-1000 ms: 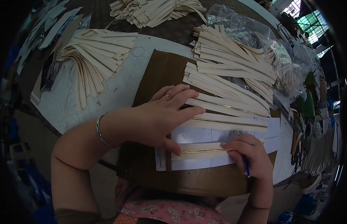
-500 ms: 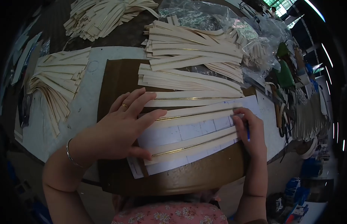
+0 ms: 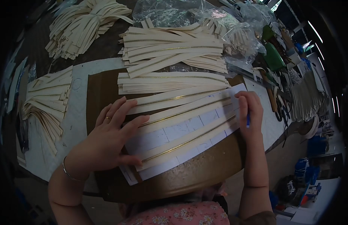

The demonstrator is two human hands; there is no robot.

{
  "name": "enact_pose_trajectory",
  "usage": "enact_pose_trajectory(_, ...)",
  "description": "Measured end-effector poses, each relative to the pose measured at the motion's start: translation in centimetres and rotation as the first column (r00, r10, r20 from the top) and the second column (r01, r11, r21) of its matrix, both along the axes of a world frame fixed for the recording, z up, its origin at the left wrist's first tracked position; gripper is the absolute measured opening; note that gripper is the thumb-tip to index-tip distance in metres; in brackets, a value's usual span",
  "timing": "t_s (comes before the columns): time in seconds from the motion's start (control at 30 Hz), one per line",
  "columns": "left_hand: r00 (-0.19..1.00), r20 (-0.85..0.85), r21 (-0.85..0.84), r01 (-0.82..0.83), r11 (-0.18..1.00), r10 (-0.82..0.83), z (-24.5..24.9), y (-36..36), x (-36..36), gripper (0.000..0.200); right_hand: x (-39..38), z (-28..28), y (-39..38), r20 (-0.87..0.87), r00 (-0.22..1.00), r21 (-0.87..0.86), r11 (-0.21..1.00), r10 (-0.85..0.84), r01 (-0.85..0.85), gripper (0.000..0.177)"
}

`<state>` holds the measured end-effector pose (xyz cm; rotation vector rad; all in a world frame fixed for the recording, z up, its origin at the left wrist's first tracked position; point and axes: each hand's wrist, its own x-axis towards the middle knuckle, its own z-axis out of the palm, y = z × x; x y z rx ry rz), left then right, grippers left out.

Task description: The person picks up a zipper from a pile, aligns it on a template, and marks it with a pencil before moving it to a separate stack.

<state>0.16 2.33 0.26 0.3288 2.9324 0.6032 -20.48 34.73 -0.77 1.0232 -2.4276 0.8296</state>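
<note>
Two cream zipper strips with gold teeth, an upper one and a lower one, lie on a marked white paper sheet on a brown board. My left hand is spread over their left ends, fingertips on the strips and thumb at the lower strip. Another zipper strip lies just above, touched by the left fingers. At the sheet's right end, my right hand is curled around a blue pen, its index fingertip near the sheet's upper right corner.
Stacked zipper strips lie beyond the sheet, with a bigger pile behind. Fanned bundles stand at the left and upper left. Clear plastic bags, a green tool and scissors are at the back and right.
The view has shifted, so the board and strips appear further left and more tilted. My right hand's fingers have moved up slightly from the strip's end to the sheet's upper right corner.
</note>
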Motion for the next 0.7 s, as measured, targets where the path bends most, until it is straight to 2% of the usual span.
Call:
enact_pose_trajectory(0.03, 1.000, 0.004, 0.001, -0.006, 1.000, 0.006, 0.1, 0.0, 0.0, 0.094, 0.0, -0.3, 0.3, -0.003, 1.000, 0.000, 1.000, -0.007, 0.007, 0.015)
enact_pose_trajectory(0.1, 1.000, 0.005, -0.001, -0.004, 1.000, 0.004, 0.3, 0.2, -0.1, 0.094, 0.0, -0.8, 0.7, 0.299, 0.940, -0.404, 0.914, 0.165, -0.032, 0.032)
enact_pose_trajectory(0.13, 0.999, 0.026, 0.026, -0.022, 0.999, 0.021, 0.5, 0.3, -0.1, 0.092, 0.5, -1.0, 0.6, 0.296, 0.942, -0.408, 0.913, 0.157, -0.024, 0.032)
enact_pose_trajectory(0.2, 0.999, 0.040, 0.044, -0.024, 0.999, 0.022, 0.9, 0.4, -0.2, 0.091, 2.0, -0.7, -0.7, 0.541, 0.705, -0.651, 0.759, 0.458, 0.006, 0.044)
enact_pose_trajectory(0.23, 0.998, 0.054, 0.042, -0.035, 0.998, 0.033, 1.0, 0.5, -0.3, 0.091, 2.2, -0.5, -1.0, 0.535, 0.714, -0.656, 0.755, 0.451, 0.015, 0.044)
enact_pose_trajectory(0.3, 0.998, 0.063, 0.035, -0.031, 0.999, 0.028, 1.2, 0.7, -0.4, 0.091, 2.5, -0.3, -1.3, 0.724, 0.600, -0.482, 0.872, 0.340, 0.088, 0.052)
enact_pose_trajectory(0.33, 0.995, 0.087, 0.036, -0.047, 0.998, 0.043, 1.4, 0.7, -0.4, 0.091, 2.5, -0.6, -1.3, 0.720, 0.607, -0.487, 0.868, 0.335, 0.099, 0.052)
enact_pose_trajectory(0.4, 0.993, 0.108, 0.033, -0.052, 0.998, 0.049, 1.5, 0.8, -0.5, 0.090, 2.3, -1.3, -1.3, 0.653, 0.716, -0.384, 0.923, 0.246, 0.033, 0.050)
enact_pose_trajectory(0.5, 0.991, 0.123, 0.031, -0.056, 0.998, 0.052, 1.5, 0.8, -0.5, 0.091, 2.4, -1.8, -1.6, 0.585, 0.771, -0.445, 0.894, 0.252, 0.046, 0.047)
enact_pose_trajectory(0.53, 0.989, 0.134, 0.024, -0.066, 0.998, 0.063, 1.5, 0.8, -0.6, 0.092, 2.1, -2.1, -1.5, 0.584, 0.773, -0.453, 0.890, 0.249, 0.055, 0.047)
enact_pose_trajectory(0.6, 0.987, 0.148, 0.013, -0.069, 0.998, 0.066, 1.5, 0.9, -0.6, 0.092, 1.4, -2.7, -1.0, 0.510, 0.809, -0.431, 0.901, 0.291, -0.052, 0.043)
enact_pose_trajectory(0.7, 0.987, 0.142, 0.024, -0.074, 0.997, 0.069, 1.4, 0.8, -0.6, 0.093, 1.5, -2.4, -1.0, 0.561, 0.781, -0.402, 0.915, 0.276, -0.035, 0.041)
